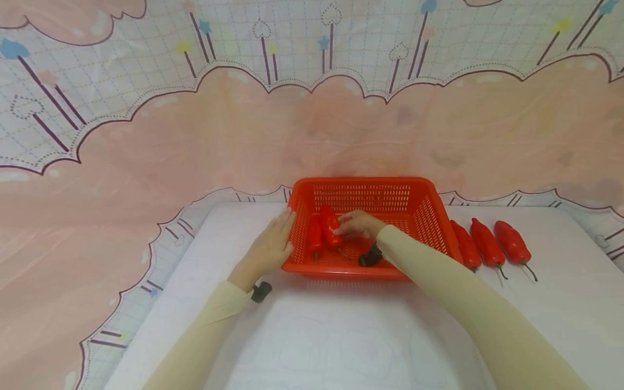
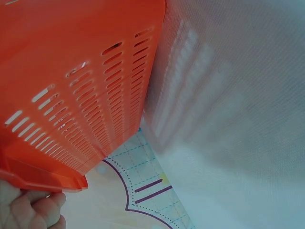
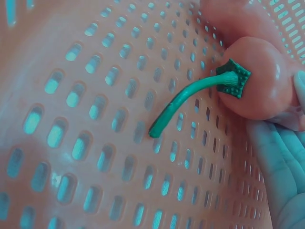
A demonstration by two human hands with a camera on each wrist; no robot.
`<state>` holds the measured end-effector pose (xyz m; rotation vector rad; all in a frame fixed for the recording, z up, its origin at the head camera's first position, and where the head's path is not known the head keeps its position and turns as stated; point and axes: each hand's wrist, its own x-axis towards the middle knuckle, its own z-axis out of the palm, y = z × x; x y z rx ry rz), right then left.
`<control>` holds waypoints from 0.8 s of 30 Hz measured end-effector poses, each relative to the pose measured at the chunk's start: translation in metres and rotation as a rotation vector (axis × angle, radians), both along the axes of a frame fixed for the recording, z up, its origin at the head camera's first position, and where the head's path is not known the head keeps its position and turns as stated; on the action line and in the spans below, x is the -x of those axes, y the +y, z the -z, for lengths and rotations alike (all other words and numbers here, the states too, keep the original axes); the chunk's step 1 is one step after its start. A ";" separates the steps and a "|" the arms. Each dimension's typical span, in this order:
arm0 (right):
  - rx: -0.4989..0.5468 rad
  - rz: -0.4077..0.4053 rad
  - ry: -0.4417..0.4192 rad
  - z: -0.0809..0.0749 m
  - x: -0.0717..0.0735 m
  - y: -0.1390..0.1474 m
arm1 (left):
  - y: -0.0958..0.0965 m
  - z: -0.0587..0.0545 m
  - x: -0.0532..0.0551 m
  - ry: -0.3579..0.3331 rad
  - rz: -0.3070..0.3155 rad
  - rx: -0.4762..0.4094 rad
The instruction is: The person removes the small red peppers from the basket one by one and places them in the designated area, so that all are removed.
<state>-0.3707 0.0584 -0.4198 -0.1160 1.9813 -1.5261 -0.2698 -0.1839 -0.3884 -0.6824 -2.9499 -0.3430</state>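
Inside a red plastic basket (image 1: 370, 273) lie two long red peppers with green stems. My right hand (image 1: 359, 223) reaches in and holds the right one, a red pepper (image 1: 329, 225), with fingers around its side. In the right wrist view that pepper (image 3: 257, 78) points its curved green stem (image 3: 178, 102) toward the camera, and the fingers lie along its body. The other pepper (image 1: 314, 235) is beside it, along the left wall. My left hand (image 1: 268, 246) rests at the basket's left rim, its fingers stretched along the outside; in the left wrist view they show just below the rim (image 2: 47, 183).
Right of the basket, three more red peppers lie in a row on the white table: one against the basket wall (image 1: 466, 246), a middle pepper (image 1: 487, 246) and an outer pepper (image 1: 512, 242). A patterned cloth (image 1: 244, 135) hangs behind the table.
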 end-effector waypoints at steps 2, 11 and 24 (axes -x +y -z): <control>0.004 -0.004 0.010 0.000 0.000 0.000 | 0.000 0.000 0.000 0.000 -0.001 0.001; -0.022 -0.035 0.067 -0.006 -0.001 0.001 | 0.001 -0.001 -0.001 -0.004 -0.007 -0.001; -0.015 -0.020 0.098 -0.013 0.005 0.004 | 0.001 0.000 0.002 -0.025 -0.020 -0.009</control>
